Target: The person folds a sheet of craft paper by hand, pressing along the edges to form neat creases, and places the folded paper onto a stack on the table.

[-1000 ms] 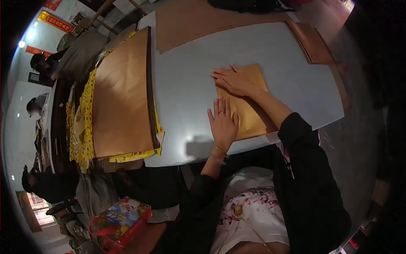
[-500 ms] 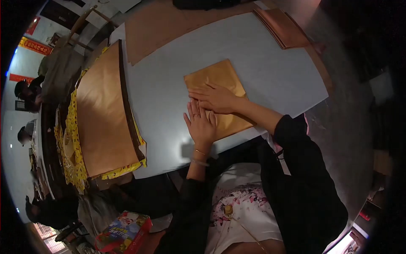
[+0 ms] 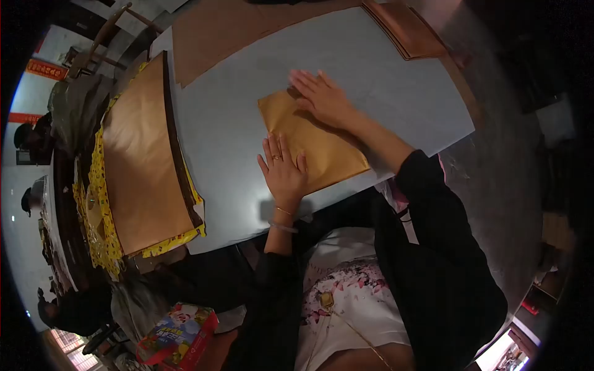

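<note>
A golden-brown folded sheet (image 3: 331,151), which looks like paper, lies flat on the pale grey tabletop (image 3: 223,136) in front of me. My left hand (image 3: 284,168) rests with fingers spread on the sheet's left side, a ring and bracelets on it. Over the sheet's far edge is my right hand (image 3: 325,100), its fingers stretched out and slightly blurred. Neither hand grasps anything. Whether the right palm touches the sheet I cannot tell.
To the left, a thick stack of large brown sheets (image 3: 139,167) lies on yellow patterned wrapping (image 3: 102,204). Folded brown pieces (image 3: 411,31) are piled at the far right corner. Another large brown sheet (image 3: 213,37) covers the far side. A red box (image 3: 179,334) stands lower left.
My right hand has slid away from me to the sheet's far edge. The left hand has separated from it and its fingers have spread. The view has shifted slightly.
</note>
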A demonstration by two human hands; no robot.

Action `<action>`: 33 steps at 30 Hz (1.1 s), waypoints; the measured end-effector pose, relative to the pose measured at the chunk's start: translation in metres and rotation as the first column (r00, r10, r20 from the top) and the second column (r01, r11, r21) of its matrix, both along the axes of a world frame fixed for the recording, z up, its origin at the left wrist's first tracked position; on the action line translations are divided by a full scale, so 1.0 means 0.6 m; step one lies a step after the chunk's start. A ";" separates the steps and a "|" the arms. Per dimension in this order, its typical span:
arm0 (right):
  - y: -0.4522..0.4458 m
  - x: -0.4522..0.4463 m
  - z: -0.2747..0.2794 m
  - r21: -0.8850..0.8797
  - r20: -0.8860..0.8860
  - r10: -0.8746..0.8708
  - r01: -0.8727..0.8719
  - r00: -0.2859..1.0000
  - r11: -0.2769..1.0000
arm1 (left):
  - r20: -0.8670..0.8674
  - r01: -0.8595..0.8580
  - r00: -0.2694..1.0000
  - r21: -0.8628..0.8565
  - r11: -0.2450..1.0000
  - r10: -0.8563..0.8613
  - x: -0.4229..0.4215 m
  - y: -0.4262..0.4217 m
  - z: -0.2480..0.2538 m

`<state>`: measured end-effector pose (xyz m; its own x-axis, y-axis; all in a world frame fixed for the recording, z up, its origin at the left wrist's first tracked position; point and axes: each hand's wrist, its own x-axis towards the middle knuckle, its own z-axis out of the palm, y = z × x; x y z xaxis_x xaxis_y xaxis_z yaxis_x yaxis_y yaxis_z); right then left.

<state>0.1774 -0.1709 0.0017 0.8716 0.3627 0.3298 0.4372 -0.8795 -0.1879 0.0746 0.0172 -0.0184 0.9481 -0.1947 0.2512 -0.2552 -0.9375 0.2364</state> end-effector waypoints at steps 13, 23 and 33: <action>-0.035 -0.125 -0.029 -0.027 -0.060 -0.193 0.192 0.979 0.981 | 0.055 0.021 0.998 -0.007 1.000 -0.020 0.000 0.000 0.000; 0.134 -0.206 0.013 0.298 -0.156 -0.030 0.076 0.987 0.951 | 0.003 0.032 0.999 0.129 0.991 -0.033 0.000 0.007 -0.012; 0.075 -0.220 -0.010 0.224 -0.140 -0.131 0.160 0.982 0.961 | 0.036 0.010 0.999 0.014 1.000 -0.011 0.002 0.003 -0.006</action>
